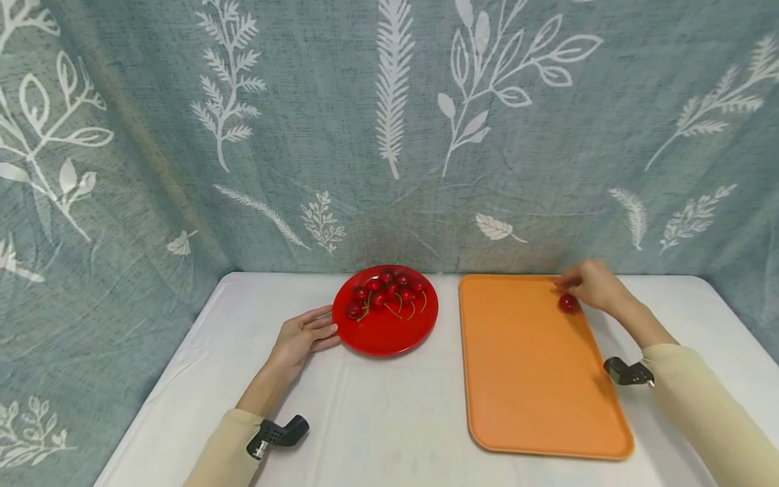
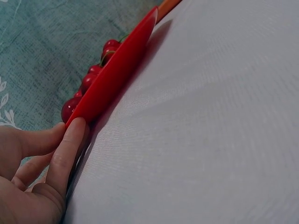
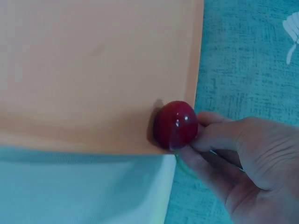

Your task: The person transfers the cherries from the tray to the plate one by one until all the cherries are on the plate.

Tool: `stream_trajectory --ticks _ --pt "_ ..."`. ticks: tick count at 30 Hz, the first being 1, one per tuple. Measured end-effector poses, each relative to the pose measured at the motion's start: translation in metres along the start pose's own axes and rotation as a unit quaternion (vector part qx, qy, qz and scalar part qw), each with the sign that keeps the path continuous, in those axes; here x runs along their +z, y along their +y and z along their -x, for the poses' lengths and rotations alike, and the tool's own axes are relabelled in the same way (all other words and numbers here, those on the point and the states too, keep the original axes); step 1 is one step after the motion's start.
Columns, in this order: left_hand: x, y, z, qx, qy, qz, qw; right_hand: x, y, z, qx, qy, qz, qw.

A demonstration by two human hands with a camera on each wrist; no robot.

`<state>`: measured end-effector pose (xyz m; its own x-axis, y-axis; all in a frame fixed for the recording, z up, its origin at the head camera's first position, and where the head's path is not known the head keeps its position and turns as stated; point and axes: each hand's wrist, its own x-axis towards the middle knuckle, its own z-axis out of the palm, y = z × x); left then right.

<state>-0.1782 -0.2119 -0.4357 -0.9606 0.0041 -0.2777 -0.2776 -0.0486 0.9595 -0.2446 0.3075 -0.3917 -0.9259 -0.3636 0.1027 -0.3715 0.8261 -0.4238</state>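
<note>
My left hand point(image 1: 302, 335) grips the left rim of a round red plate point(image 1: 389, 338), thumb and fingers pinching its edge. On that plate lie several cherries point(image 1: 391, 291) with green stems, piled toward the back; the left wrist view shows the plate edge-on, with cherries point(image 2: 89, 81) above the rim. At the far right corner of an orange tray point(image 1: 535, 379), my right hand point(image 1: 593, 284) pinches one dark red cherry point(image 3: 175, 125). A green stem point(image 3: 186, 169) shows below the fingers in the right wrist view. Whether this cherry rests on the tray I cannot tell.
A white cloth point(image 1: 377, 412) covers the table. Behind it hangs a blue-green curtain point(image 1: 341, 135) with white leaf prints, close to the far edges of plate and tray. The plate stands left of the tray, with a strip of cloth between them.
</note>
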Motion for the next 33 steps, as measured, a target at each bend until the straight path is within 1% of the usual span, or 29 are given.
stream_trajectory --ticks 3,6,10,14,18,22,23,26,30,33 --pt "-0.001 0.0 0.0 0.001 0.0 0.003 1.0 -0.002 0.0 0.002 0.006 -0.003 0.006 1.0" --pt "0.0 0.001 0.001 -0.001 0.002 0.003 1.0 -0.008 -0.002 0.005 0.02 -0.017 0.014 1.0" --pt "0.001 0.002 0.001 -0.005 0.006 0.002 1.0 -0.016 -0.004 0.009 0.016 -0.039 0.04 0.998" --pt "0.002 0.002 0.001 -0.008 0.005 0.001 0.9999 -0.018 -0.003 0.013 0.01 -0.058 0.068 0.996" --pt "0.001 0.001 0.0 -0.01 0.009 0.0 0.9999 -0.019 -0.003 0.018 0.001 -0.057 0.081 0.995" --pt "0.0 0.002 0.0 -0.009 0.007 -0.005 0.9999 -0.021 -0.004 0.027 0.006 -0.053 0.077 0.996" --pt "0.0 0.003 0.0 -0.008 0.007 -0.004 0.9999 -0.021 -0.004 0.029 0.011 -0.055 0.075 0.996" --pt "0.001 0.004 0.001 -0.008 0.008 -0.006 0.9999 -0.019 -0.005 0.032 0.048 -0.068 0.054 0.995" --pt "0.002 0.004 0.002 -0.011 0.009 -0.005 0.9999 -0.014 -0.006 0.034 0.105 -0.088 0.034 0.99" --pt "0.003 0.004 0.002 -0.01 0.009 -0.006 0.9999 -0.012 -0.007 0.035 0.127 -0.095 0.028 0.987"
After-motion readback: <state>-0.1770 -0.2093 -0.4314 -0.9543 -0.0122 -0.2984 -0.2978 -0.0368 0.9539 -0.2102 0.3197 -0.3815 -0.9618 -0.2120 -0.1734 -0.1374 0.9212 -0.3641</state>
